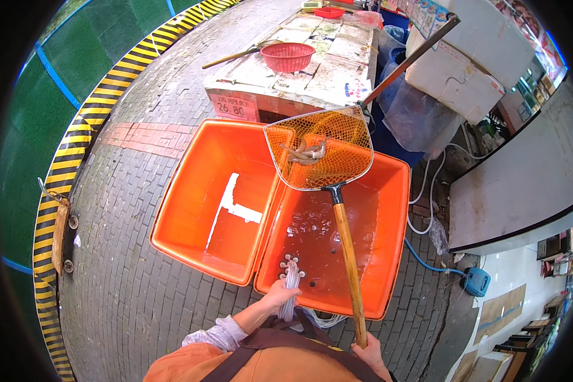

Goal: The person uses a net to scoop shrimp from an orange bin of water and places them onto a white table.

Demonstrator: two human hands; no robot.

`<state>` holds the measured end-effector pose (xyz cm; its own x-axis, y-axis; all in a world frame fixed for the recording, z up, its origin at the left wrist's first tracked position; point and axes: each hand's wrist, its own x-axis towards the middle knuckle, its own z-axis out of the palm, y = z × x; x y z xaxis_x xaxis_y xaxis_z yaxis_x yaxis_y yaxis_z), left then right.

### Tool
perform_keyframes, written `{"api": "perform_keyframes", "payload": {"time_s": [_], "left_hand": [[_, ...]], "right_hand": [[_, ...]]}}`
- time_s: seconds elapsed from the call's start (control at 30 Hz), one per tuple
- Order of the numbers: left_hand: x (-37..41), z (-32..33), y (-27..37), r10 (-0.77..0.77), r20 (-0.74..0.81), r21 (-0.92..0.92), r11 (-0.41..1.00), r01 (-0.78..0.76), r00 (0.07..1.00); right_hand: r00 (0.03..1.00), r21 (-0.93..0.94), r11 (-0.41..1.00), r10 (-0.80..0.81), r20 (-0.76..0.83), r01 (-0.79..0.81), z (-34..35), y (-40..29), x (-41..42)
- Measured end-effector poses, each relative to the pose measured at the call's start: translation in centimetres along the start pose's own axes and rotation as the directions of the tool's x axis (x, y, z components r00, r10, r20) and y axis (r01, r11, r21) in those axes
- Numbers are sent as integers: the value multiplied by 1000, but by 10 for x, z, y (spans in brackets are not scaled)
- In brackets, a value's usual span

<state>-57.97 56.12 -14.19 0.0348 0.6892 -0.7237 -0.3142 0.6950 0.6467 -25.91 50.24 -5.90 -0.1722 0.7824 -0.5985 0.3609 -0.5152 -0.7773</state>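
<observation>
My left hand (283, 292) grips a bundle of thin, pale tubes (291, 281) with round weighted ends, at the near rim of the right orange tub (394, 200). That tub holds water. My right hand (369, 354) is closed on the wooden handle (348, 253) of a landing net. The orange mesh net (322, 167), with a metal frame, hangs over the far part of the tubs. Several shrimp-like animals (308, 153) lie in its mesh. Beside the right tub stands the left orange tub (210, 191), with shallow water and a white reflection in it.
Beyond the tubs, a low stall table (286, 88) bears a red plastic basket (288, 56) and a small hand net (234, 58). White foam boxes (453, 76) and hoses (427, 191) are at right, near a blue air pump (477, 281). A wheeled wooden board (61, 236) stands left.
</observation>
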Motion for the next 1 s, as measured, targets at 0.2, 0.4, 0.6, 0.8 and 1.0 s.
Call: {"api": "perform_keyframes", "payload": {"time_s": [0.2, 0.4, 0.6, 0.8, 1.0], "left_hand": [[0, 0, 4, -8, 7, 11, 1000, 8, 1000], [5, -2, 2, -14, 13, 14, 1000, 14, 1000], [4, -1, 4, -22, 24, 21, 1000, 22, 999], [6, -1, 8, -25, 3, 34, 999, 25, 1000], [11, -4, 8, -17, 25, 8, 1000, 17, 1000]], "right_hand": [[1000, 6, 1000, -12, -23, 12, 2, 5, 0], [999, -40, 999, -19, -31, 18, 0, 11, 2], [1000, 88, 996, 15, 15, -16, 0, -4, 3], [996, 133, 991, -37, 77, 27, 2, -55, 31], [964, -38, 967, -254, -73, 252, 5, -145, 97]]}}
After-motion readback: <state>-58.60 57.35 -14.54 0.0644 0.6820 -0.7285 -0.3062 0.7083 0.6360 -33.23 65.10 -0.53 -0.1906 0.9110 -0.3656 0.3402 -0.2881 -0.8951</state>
